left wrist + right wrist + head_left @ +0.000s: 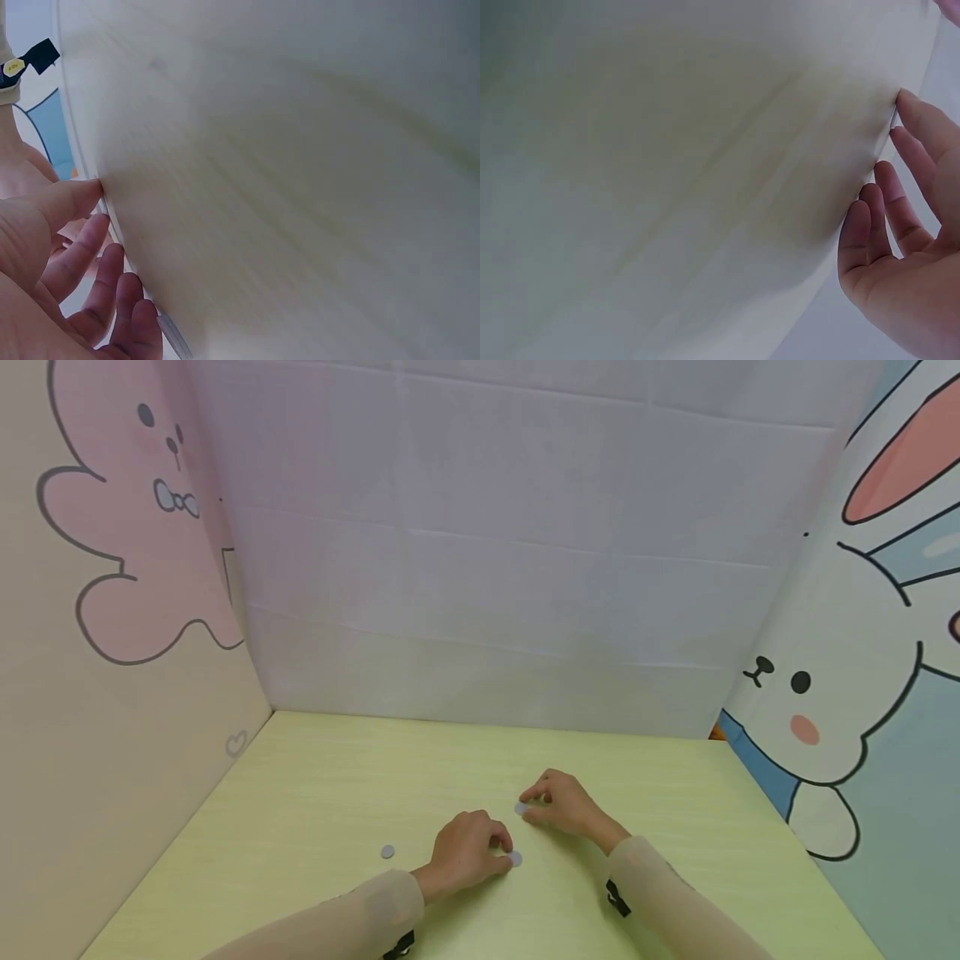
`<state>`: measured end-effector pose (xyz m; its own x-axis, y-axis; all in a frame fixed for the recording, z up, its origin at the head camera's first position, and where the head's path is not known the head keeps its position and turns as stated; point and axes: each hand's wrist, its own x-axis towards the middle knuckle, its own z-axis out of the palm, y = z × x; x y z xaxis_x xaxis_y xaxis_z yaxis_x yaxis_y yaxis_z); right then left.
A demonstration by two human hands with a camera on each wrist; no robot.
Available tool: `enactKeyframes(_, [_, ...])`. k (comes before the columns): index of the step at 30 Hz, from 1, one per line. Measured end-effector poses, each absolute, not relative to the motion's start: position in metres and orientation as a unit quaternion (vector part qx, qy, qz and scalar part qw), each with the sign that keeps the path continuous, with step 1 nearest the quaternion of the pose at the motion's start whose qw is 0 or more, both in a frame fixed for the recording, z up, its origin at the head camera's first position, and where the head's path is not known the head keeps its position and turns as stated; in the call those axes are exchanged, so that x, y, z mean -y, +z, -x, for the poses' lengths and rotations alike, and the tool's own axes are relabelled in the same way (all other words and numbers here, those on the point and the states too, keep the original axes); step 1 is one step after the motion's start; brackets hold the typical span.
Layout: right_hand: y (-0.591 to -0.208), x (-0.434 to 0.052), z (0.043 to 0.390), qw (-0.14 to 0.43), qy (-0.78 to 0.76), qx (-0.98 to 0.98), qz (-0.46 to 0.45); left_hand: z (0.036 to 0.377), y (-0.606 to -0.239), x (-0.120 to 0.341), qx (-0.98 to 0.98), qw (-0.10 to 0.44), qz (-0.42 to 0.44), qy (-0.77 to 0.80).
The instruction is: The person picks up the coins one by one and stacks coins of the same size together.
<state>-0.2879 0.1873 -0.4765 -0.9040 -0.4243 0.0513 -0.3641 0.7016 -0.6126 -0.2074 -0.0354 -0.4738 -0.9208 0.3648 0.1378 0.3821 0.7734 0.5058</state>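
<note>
The left hand (465, 852) lies knuckles-up on the yellow-green table (315, 802), near the front edge and a little left of the middle. Its fingers are curled toward the tabletop and their tips meet a small grey disc (514, 858) lying flat just to the right of the hand; whether the disc is pinched or only touched cannot be told from the head view. In the left wrist view the fingers (90, 247) are loosely bent with their tips at the table surface, and the disc is not visible there.

The right hand (564, 806) rests a little farther back and to the right, the two hands near each other but apart. Its thumb and fingertips close in on a second grey disc (521, 808) at the hand's left end, which sits on the table. The right wrist view shows four fingers (900, 202) gently bent beside the pale surface.

A third grey disc (387, 852) lies alone on the table, left of the left hand and clear of it. Both forearms wear pale beige sleeves (360, 914) with black wrist straps (617, 898)
</note>
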Motion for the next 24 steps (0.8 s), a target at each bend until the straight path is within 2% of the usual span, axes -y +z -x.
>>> enactKeyframes(8, [-0.475,-0.186,0.288,0.040,-0.324,-0.921,0.212,0.211,-0.481,0.035,0.939,0.019,0.198,-0.282])
enactKeyframes(24, [-0.474,-0.183,0.288,0.036,-0.328,-0.921,0.206,0.207,-0.470,0.036,0.938,0.007,0.198,-0.283])
